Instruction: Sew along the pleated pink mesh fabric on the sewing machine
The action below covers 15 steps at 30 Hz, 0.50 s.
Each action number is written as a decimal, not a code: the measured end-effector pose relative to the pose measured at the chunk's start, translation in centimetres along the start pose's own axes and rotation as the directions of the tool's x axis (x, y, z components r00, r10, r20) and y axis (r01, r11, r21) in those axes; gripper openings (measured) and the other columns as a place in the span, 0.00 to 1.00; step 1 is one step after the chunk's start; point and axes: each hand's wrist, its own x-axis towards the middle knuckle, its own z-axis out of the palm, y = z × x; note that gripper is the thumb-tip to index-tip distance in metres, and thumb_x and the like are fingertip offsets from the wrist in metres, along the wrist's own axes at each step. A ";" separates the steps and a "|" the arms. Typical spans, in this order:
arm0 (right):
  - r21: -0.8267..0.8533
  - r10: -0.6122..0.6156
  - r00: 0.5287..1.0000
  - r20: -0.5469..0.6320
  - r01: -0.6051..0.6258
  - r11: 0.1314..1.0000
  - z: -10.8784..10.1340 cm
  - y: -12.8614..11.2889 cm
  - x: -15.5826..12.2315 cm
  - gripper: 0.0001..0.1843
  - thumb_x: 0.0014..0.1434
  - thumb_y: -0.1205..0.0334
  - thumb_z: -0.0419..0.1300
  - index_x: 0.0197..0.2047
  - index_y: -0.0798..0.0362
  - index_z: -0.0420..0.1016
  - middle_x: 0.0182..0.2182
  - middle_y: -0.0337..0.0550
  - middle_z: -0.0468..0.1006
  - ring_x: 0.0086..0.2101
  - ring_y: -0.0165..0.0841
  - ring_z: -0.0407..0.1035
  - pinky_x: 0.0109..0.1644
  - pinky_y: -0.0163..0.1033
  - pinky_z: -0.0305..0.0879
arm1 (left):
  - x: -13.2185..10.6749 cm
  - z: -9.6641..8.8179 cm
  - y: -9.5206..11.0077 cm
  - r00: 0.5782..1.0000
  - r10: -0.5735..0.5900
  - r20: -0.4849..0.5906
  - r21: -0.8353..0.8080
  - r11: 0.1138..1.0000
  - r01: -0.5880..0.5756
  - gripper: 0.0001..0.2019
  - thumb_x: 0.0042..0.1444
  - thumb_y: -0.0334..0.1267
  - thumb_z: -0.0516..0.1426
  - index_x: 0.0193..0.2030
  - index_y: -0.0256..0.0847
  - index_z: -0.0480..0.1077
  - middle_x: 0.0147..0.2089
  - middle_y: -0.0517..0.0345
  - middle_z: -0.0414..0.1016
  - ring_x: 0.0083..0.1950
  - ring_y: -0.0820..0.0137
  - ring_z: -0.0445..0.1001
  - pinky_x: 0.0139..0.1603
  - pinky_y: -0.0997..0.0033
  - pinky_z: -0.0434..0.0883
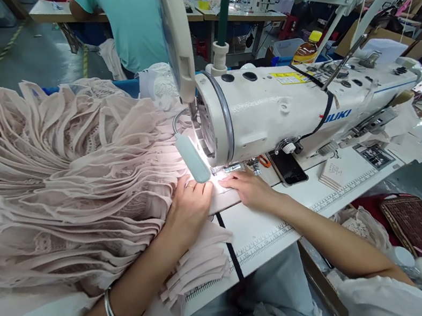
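Observation:
A white sewing machine (pixel 263 110) stands before me, its lamp-lit needle area partly hidden by a pale green oval guard (pixel 192 157). My left hand (pixel 190 205), with a ring, is closed with bent fingers on a beige fabric piece (pixel 224 199) just left of the presser foot. From the right, my right hand (pixel 251 189) pinches the same fabric at its edge, thumb and forefinger close to the needle. The fingertips of both hands are partly covered. A long pile of beige lace-trimmed garment pieces (pixel 58 168) spreads left of the machine, running under my left forearm.
A phone (pixel 287 167) and orange-handled snips (pixel 264 161) lie beside the machine base. Paper tags (pixel 332 173) rest further right. A ruler tape (pixel 266 241) runs along the table's front edge. An oil bottle (pixel 306 48) stands behind. A co-worker in a teal shirt (pixel 133 22) sits ahead.

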 end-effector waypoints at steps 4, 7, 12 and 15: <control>0.057 -0.071 0.997 -0.033 0.073 0.996 0.2 0.5 -0.3 0.29 0.59 0.78 0.49 0.58 0.48 0.76 0.52 0.46 0.77 0.49 0.38 0.72 0.51 0.43 0.70 | 0.1 0.5 -0.4 0.998 0.023 -0.064 -0.014 1.000 -0.024 0.13 0.65 0.24 0.48 0.44 0.38 0.73 0.39 0.51 0.76 0.41 0.62 0.72 0.53 0.56 0.65; 0.057 -0.065 0.994 -0.083 0.070 0.996 0.5 0.6 -0.3 0.27 0.60 0.77 0.49 0.56 0.49 0.77 0.49 0.47 0.78 0.47 0.39 0.72 0.51 0.44 0.71 | 0.3 0.6 -0.5 0.993 0.063 -0.097 0.051 0.997 -0.058 0.14 0.66 0.25 0.48 0.38 0.39 0.74 0.37 0.51 0.75 0.40 0.62 0.71 0.46 0.60 0.66; 0.103 -0.038 0.979 -0.200 0.060 0.993 0.7 0.7 -0.6 0.23 0.64 0.74 0.47 0.53 0.51 0.78 0.46 0.47 0.80 0.48 0.39 0.73 0.49 0.43 0.71 | 0.2 0.6 -0.6 0.989 0.137 -0.048 -0.026 0.990 -0.138 0.14 0.69 0.28 0.47 0.44 0.37 0.74 0.33 0.56 0.71 0.35 0.67 0.68 0.37 0.69 0.64; 0.140 -0.024 0.976 -0.217 0.055 0.989 0.5 0.7 -0.7 0.22 0.64 0.74 0.47 0.52 0.50 0.78 0.45 0.44 0.80 0.47 0.37 0.74 0.49 0.41 0.70 | 0.0 0.6 -0.8 0.994 0.102 -0.029 -0.115 0.988 -0.105 0.14 0.70 0.32 0.47 0.49 0.39 0.74 0.35 0.56 0.70 0.37 0.68 0.68 0.36 0.69 0.64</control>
